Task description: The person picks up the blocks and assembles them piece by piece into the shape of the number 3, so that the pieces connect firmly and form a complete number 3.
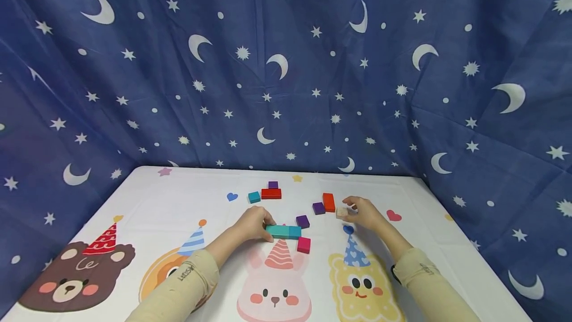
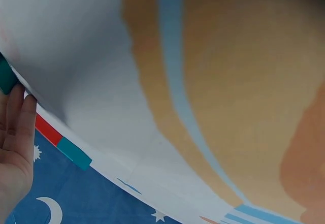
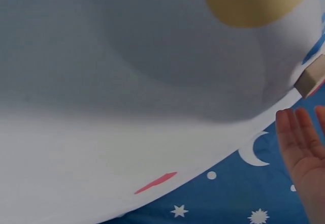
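In the head view, my left hand grips the left end of a long teal block, its thumb on the near side and fingers on the far side. A teal cube sits flush against that block's right end. My right hand is beside a plain wooden block, thumb low at its near edge and forefinger raised past it. The right wrist view has this wooden block just beyond the extended fingers. Left of the wooden block lie a red block and a purple cube.
A purple cube and a pink cube lie on either side of the teal row. Farther back are another red block, a teal cube and a purple one. A starry blue curtain hangs behind the table.
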`<state>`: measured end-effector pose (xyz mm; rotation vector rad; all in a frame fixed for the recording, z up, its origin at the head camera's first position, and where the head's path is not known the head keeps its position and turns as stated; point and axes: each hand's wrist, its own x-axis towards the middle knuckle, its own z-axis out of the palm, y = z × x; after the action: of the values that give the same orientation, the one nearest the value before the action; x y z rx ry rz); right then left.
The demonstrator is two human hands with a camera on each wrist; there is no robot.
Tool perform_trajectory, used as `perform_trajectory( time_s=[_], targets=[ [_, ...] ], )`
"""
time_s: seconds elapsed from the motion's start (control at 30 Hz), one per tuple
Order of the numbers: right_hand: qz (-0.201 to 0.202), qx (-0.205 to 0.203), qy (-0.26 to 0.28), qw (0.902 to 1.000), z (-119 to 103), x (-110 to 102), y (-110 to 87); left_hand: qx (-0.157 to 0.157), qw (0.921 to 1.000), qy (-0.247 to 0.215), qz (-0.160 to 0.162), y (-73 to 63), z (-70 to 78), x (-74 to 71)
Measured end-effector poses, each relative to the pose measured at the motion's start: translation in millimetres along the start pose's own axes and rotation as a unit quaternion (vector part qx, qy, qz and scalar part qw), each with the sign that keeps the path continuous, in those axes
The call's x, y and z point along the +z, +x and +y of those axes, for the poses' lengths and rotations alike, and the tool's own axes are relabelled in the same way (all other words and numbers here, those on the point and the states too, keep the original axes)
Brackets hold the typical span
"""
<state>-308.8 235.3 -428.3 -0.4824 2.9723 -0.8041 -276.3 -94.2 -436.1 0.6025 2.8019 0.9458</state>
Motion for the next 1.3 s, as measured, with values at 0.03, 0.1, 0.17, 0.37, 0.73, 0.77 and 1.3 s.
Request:
perform_trajectory(
  time_s=[0.03, 0.1, 0.17, 0.37, 0.73, 0.77, 1.3],
  targets=[
    [-0.008, 0.001, 0.0, 1.0, 0, 1, 0.5, -0.002, 1.0, 0.0, -0.002, -0.4, -0.3, 0.7],
    [-0.025, 0.005, -0.001, 0.9997, 0, 1, 1.3, -0.006, 1.0, -0.001, -0.006, -0.8, -0.4, 1.4],
    [-0.038, 0.005, -0.006, 0.9992, 1, 1, 2.6, -0.009, 0.9999, -0.001, -0.006, -0.3, -0.4, 1.4],
    [-0.05, 0.007, -0.024, 0.9984, 2, -2, 8.3, -0.005, 1.0, 0.006, -0.001, 1.1, 0.2, -1.5],
    [-0.048, 0.01, -0.003, 0.9988, 6, -2, 9.6, 0.0, 1.0, 0.009, -0.001, 2.3, 2.5, -0.1],
    [-0.048, 0.012, -0.004, 0.9988, 6, -2, 9.4, 0.0, 1.0, 0.009, -0.001, 2.0, 2.5, 0.1],
    [-0.027, -0.012, 0.002, 0.9996, 11, -3, 9.3, -0.003, 0.9999, 0.012, 0.001, 3.4, 2.9, -1.1]
  ],
)
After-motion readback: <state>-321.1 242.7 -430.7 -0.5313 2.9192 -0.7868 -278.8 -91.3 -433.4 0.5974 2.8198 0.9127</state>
